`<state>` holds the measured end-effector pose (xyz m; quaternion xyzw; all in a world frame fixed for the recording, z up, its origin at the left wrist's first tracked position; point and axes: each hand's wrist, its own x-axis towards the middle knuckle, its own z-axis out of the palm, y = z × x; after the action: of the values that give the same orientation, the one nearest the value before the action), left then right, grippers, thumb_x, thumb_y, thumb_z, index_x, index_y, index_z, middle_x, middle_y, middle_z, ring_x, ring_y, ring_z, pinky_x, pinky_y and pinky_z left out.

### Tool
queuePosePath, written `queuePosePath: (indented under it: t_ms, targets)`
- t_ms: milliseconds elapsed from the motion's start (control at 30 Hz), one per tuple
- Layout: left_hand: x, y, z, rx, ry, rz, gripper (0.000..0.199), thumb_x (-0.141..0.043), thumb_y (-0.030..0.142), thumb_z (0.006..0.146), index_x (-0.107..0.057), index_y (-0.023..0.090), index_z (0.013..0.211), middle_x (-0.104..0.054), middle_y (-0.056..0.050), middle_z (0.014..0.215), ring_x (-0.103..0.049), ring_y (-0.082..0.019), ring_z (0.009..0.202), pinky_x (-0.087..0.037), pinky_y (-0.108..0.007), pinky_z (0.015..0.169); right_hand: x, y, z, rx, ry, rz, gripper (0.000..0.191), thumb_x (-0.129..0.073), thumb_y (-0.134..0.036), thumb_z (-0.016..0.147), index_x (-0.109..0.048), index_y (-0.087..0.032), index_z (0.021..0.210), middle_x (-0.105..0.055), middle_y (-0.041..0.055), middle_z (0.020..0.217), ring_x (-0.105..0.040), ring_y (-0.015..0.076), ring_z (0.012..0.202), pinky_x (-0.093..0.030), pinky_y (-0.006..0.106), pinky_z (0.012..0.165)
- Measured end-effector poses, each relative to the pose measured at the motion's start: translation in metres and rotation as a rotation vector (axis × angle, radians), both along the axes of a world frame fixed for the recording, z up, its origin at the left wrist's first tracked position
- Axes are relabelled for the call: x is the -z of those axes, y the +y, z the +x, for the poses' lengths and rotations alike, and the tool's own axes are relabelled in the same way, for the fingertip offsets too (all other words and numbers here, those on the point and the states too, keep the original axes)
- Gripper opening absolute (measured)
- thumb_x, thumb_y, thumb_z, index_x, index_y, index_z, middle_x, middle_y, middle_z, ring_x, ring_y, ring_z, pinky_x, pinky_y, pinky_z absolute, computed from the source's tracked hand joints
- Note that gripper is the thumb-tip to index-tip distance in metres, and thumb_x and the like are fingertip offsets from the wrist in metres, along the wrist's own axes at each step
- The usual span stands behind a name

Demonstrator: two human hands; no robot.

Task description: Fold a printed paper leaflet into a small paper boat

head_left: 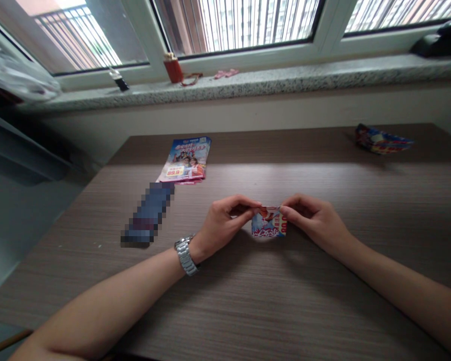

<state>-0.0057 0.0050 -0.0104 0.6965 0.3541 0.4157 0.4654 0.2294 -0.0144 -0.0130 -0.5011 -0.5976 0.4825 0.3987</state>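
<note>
A small folded piece of printed paper (269,224), blue, red and white, is held up between my two hands just above the wooden table (225,311). My left hand (229,220), with a metal watch (186,254) on its wrist, pinches the paper's upper left corner between thumb and fingers. At the upper right corner, my right hand (311,215) grips it in the same way. The paper's lower edge hangs free, and its back side is hidden.
A stack of colourful flyers (188,160) lies at the back left, near a blurred-out dark rectangular object (148,215). On the far right stands a folded paper piece (381,140). The stone windowsill (285,80) behind holds a red container (173,68) and small items.
</note>
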Motion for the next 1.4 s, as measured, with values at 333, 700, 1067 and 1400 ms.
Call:
queuePosePath:
  t_ms: [333,700,1067,1400]
  targets:
    - [-0.0008,-0.0017,0.0011,0.019,0.023,0.006,0.015,-0.068,0.022,0.092,-0.072,0.015,0.105,-0.076,-0.005,0.098,-0.072,-0.012,0.088,-0.058,-0.020,0.080,-0.0033,-0.0002,0.0000,-0.108,-0.145,0.016,0.028,-0.067,-0.047,0.086,-0.077,-0.021,0.086,-0.076,0.0032,0.079,-0.067,0.0178,0.070,-0.050,0.029,0.064]
    - [-0.0028,-0.0029,0.0023,0.025,0.034,-0.002,0.016,-0.069,0.022,0.091,-0.072,0.015,0.105,-0.076,-0.006,0.098,-0.073,-0.012,0.087,-0.060,-0.021,0.080,0.0008,-0.0028,-0.0024,-0.107,-0.138,0.050,0.028,-0.064,-0.046,0.089,-0.072,-0.020,0.089,-0.071,0.0023,0.076,-0.062,0.0156,0.067,-0.047,0.027,0.060]
    - [-0.0025,-0.0050,0.0030,0.039,0.056,0.009,0.018,-0.069,0.024,0.091,-0.072,0.014,0.105,-0.076,-0.008,0.100,-0.073,-0.014,0.089,-0.060,-0.023,0.079,-0.0033,-0.0030,-0.0050,-0.151,-0.206,0.034,0.031,-0.070,-0.048,0.084,-0.075,-0.019,0.093,-0.077,0.0055,0.086,-0.066,0.0199,0.074,-0.051,0.032,0.067]
    - [-0.0024,-0.0046,0.0050,0.044,0.009,-0.056,0.031,-0.070,0.029,0.090,-0.064,0.017,0.119,-0.073,-0.007,0.103,-0.071,-0.014,0.092,-0.058,-0.022,0.081,-0.0058,-0.0038,-0.0068,-0.063,-0.202,0.018,0.031,-0.072,-0.050,0.081,-0.074,-0.019,0.084,-0.071,0.0020,0.070,-0.061,0.0163,0.061,-0.044,0.027,0.055]
